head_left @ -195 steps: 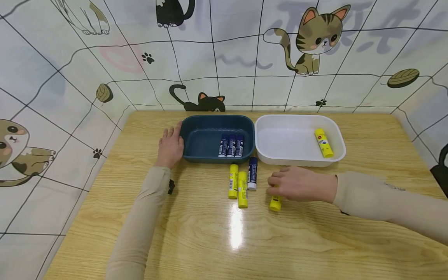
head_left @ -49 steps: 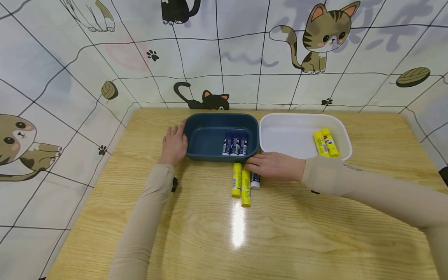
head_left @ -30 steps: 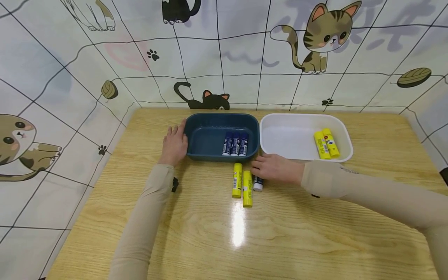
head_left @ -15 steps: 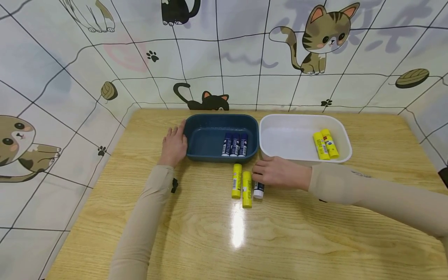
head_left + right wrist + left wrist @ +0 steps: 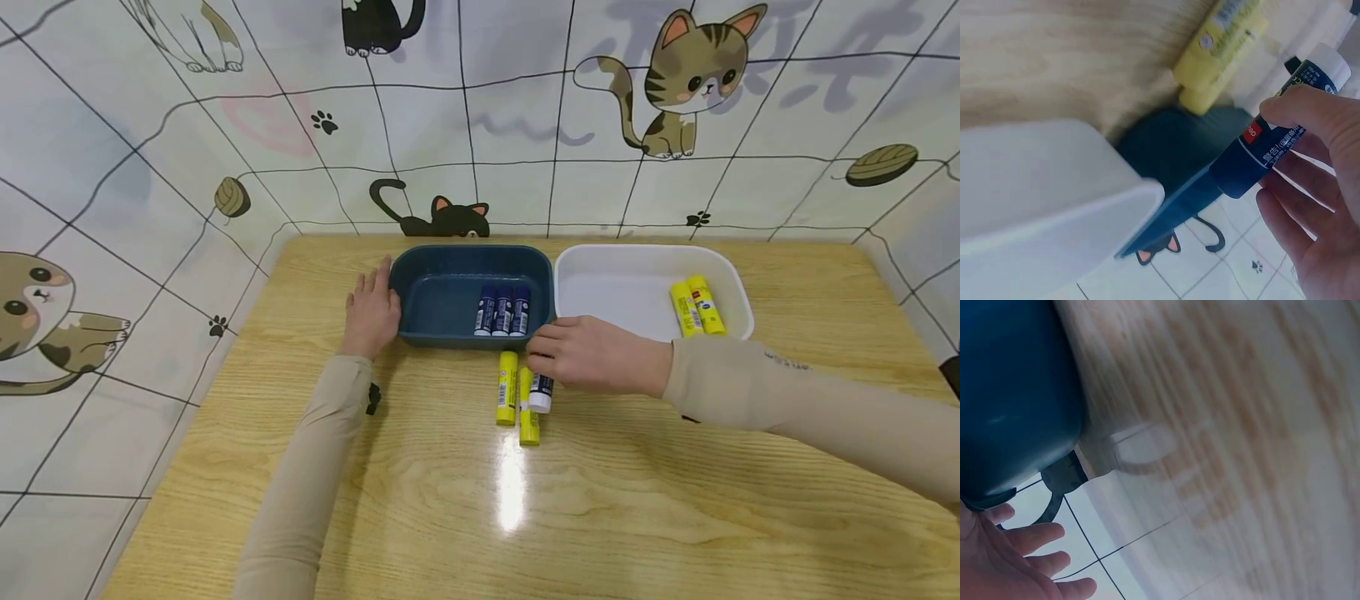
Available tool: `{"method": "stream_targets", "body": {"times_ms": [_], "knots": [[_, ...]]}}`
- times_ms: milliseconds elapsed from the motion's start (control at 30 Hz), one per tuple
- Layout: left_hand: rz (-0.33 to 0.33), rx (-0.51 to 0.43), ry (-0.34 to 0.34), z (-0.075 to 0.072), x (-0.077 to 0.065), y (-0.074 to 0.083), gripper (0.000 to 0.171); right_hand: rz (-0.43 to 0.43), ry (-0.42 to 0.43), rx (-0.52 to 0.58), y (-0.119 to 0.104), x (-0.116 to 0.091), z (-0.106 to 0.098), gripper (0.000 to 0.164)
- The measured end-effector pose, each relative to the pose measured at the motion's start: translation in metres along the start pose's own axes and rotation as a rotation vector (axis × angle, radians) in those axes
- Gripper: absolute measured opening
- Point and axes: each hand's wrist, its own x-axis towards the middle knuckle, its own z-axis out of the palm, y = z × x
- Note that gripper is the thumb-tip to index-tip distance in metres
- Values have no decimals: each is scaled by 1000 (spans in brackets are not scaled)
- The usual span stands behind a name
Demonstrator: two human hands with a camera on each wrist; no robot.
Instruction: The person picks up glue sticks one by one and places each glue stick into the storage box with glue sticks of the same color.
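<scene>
My right hand (image 5: 596, 357) pinches a dark blue glue stick (image 5: 1275, 140) with a white end between thumb and fingers. In the head view this stick overlaps a yellow glue stick (image 5: 529, 432) lying on the table; its upper part is hidden by my fingers. Another yellow glue stick (image 5: 507, 388) lies just left of it. My left hand (image 5: 371, 318) rests at the left end of the dark teal bin (image 5: 431, 300), fingers extended. Inside that bin, toward the right, three dark blue glue sticks (image 5: 502, 312) lie side by side.
A white bin (image 5: 615, 287) stands right beside the teal one and holds two yellow glue sticks (image 5: 697, 307) at its right end. Both bins sit near the back of the wooden table (image 5: 645, 500), before a wall covering (image 5: 517, 125) printed with cats.
A second yellow glue stick has gone from the table into the white bin. My right hand has since gripped the blue glue stick and raised it leftward. My left hand stays put.
</scene>
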Motion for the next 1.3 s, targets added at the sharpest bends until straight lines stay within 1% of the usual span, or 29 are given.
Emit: {"method": "stream_targets", "body": {"times_ms": [167,367,633,833,1133,1300], "knots": [[-11,17,3,0,1,0,53,38,13,15,9,7,-7,22],[-15,33,-4,0,0,0,51,76,42,35,19,15,-11,21],[-15,29,-3,0,1,-2,50,126,-11,66,35,29,-12,27],[-19,31,6,0,2,-3,50,130,4,67,52,41,-9,23],[-20,38,8,1,2,-3,51,139,-80,154,69,63,-8,23],[-22,35,8,1,2,-4,51,127,-162,162,79,78,-2,24]]}}
